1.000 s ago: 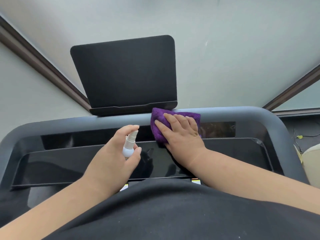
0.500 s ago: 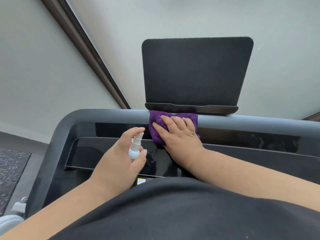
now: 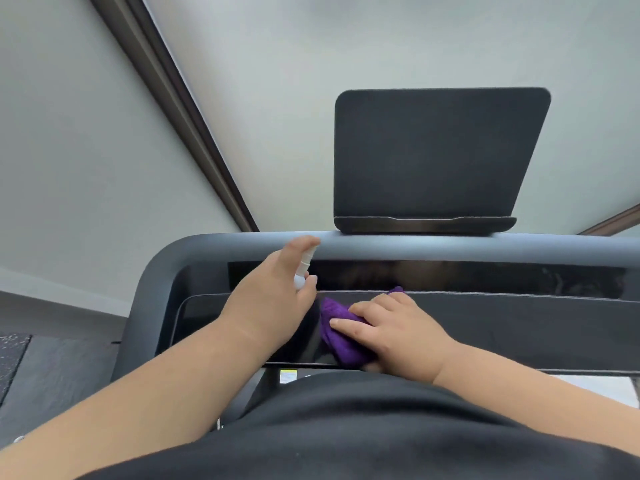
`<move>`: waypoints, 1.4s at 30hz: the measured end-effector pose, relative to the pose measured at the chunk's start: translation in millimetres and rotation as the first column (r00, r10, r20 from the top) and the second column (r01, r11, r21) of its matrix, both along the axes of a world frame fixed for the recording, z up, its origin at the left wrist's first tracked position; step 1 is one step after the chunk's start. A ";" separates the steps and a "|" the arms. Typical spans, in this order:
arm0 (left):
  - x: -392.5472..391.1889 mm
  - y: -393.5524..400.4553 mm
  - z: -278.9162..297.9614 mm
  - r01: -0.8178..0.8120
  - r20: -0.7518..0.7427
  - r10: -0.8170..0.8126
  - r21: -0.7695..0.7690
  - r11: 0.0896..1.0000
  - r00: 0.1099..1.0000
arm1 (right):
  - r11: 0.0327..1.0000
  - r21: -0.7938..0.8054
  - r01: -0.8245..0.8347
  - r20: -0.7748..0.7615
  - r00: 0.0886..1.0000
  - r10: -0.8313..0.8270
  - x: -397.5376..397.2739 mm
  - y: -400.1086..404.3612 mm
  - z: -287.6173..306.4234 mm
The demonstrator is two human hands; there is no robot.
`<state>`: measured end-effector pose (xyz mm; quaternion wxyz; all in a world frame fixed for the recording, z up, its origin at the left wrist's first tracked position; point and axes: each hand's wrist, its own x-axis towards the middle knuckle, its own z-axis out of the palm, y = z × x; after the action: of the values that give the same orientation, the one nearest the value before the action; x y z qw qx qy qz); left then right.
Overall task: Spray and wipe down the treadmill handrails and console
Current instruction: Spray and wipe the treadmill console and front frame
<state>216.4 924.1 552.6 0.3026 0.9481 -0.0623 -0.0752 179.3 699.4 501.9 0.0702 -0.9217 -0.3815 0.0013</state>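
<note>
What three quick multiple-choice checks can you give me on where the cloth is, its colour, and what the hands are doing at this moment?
1. Where does the cloth lie?
A. On the glossy console panel
B. On the tablet holder
C. On the floor

2. What colour is the cloth?
A. White
B. Purple
C. Yellow

3. What does the left hand hold?
A. Nothing
B. The cloth
C. A small white spray bottle

Answers:
1. A: the right hand presses the cloth onto the dark panel, below the front handrail.
2. B: the fabric showing beside the right hand's fingers is purple.
3. C: the left hand grips the bottle, with a finger on top of its nozzle, near the handrail.
</note>
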 end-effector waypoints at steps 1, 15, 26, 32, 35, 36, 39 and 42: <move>7.4 -5.0 -3.3 0.019 0.002 -0.019 0.035 0.999 1.000 | 0.999 -0.004 0.033 -0.016 0.999 -0.034 -3.1 -4.4 0.4; 39.3 -47.1 -12.7 0.146 0.042 -0.159 0.219 0.965 0.986 | 0.973 0.057 0.223 -0.011 0.975 -0.223 -28.4 -26.8 -3.2; 43.2 -165.0 -9.5 0.330 0.003 -0.336 0.175 0.928 0.942 | 0.952 0.106 0.286 -0.045 0.958 -0.283 -55.9 -97.6 -1.1; 43.5 -225.0 -4.5 0.354 0.073 -0.374 0.198 0.914 0.925 | 0.937 0.150 0.316 -0.061 0.949 -0.310 -67.9 -150.6 2.8; 43.5 -264.2 -3.2 0.398 0.083 -0.422 0.211 0.893 0.903 | 0.925 0.172 0.338 -0.069 0.941 -0.331 -70.6 -174.7 3.6; 43.2 -278.5 -3.9 0.421 0.077 -0.445 0.217 0.881 0.892 | 0.923 0.172 0.344 -0.075 0.939 -0.336 -70.8 -182.2 3.8; 42.9 -318.8 -8.9 0.462 0.041 -0.484 0.233 0.855 0.874 | 0.924 0.157 0.348 -0.087 0.937 -0.338 -71.4 -204.2 3.3; 45.0 -347.6 -13.7 0.460 -0.002 -0.474 0.247 0.853 0.880 | 0.927 0.159 0.339 -0.099 0.940 -0.327 -71.8 -223.0 3.2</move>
<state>261.4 576.5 538.8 0.1562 0.9358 -0.2901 -0.1255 107.5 476.4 505.1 0.1629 -0.9628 -0.2154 -0.0112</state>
